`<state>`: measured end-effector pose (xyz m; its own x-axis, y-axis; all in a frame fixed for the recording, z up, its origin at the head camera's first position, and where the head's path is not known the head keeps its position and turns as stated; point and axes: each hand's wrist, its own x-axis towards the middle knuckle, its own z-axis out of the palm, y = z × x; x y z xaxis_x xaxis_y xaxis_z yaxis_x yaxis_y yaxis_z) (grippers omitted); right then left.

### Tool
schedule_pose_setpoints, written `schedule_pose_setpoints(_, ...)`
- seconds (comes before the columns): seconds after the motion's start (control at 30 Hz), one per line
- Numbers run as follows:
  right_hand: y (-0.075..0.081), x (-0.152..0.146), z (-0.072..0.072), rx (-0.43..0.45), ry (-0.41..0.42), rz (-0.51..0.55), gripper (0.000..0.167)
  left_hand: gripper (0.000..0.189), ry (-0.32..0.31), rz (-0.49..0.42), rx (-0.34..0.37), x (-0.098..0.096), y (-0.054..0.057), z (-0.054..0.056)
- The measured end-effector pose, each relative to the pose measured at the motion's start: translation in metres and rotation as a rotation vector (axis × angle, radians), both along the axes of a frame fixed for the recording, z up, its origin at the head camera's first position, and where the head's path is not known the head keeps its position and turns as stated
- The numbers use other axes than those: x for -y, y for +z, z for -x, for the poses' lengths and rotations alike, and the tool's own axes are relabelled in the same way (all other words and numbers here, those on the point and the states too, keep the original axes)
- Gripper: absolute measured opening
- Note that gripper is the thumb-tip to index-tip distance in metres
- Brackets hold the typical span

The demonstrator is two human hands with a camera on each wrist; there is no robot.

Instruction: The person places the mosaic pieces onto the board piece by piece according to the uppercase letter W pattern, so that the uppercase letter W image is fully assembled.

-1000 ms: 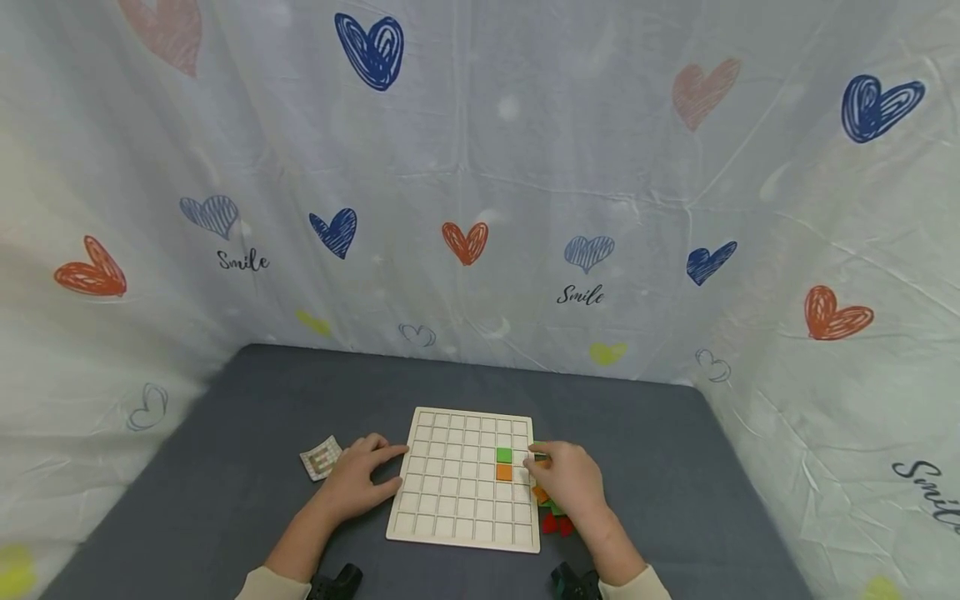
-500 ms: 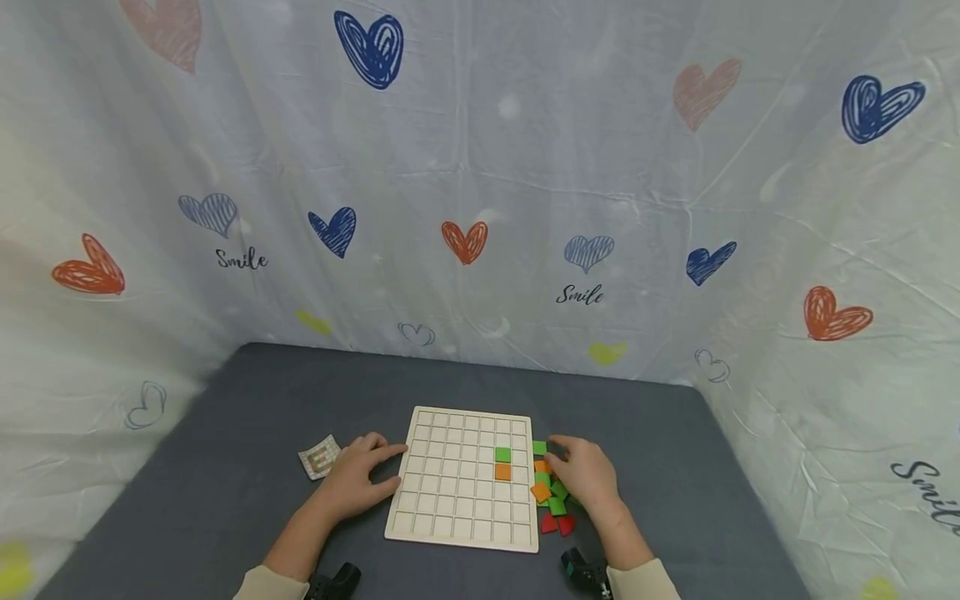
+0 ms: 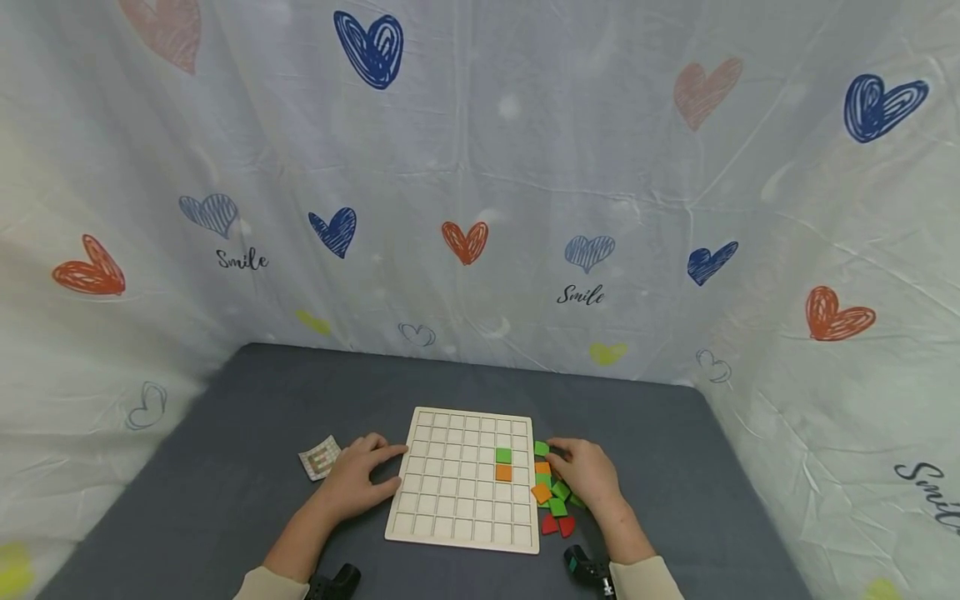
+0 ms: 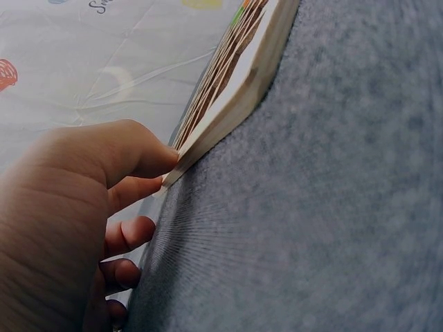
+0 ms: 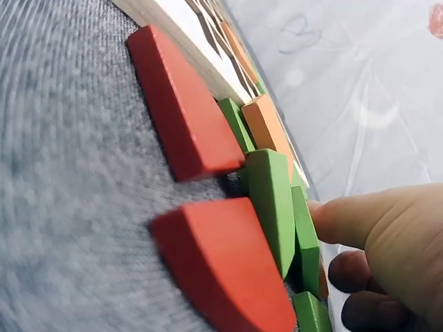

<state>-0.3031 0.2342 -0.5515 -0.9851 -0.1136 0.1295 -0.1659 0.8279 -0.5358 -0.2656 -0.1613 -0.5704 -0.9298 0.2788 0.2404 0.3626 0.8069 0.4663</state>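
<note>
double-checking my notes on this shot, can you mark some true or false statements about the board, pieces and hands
1. The left hand touches the board's edge. True.
2. Three tiles sit in the grid. False: two do, a green tile and an orange tile.
3. Two red pieces lie off the board. True.
4. The card is right of the board. False: the card is left of it.
5. The right hand is beside some loose tiles. True.
</note>
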Motion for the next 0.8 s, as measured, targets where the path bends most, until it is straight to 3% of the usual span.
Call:
schedule_pose_setpoints(0.4, 0.011, -0.011, -0.001, -0.041, -0.003, -0.010, 0.028, 0.044, 0.003, -0.005, 0.004, 0.000, -0.002, 0.000)
schedule_pose_setpoints(0.8, 0.048, -0.018, -0.008, -0.038, -0.008, 0.077, 0.030, 0.044, 0.012, -0.009, -0.020, 0.000, -0.003, -0.001)
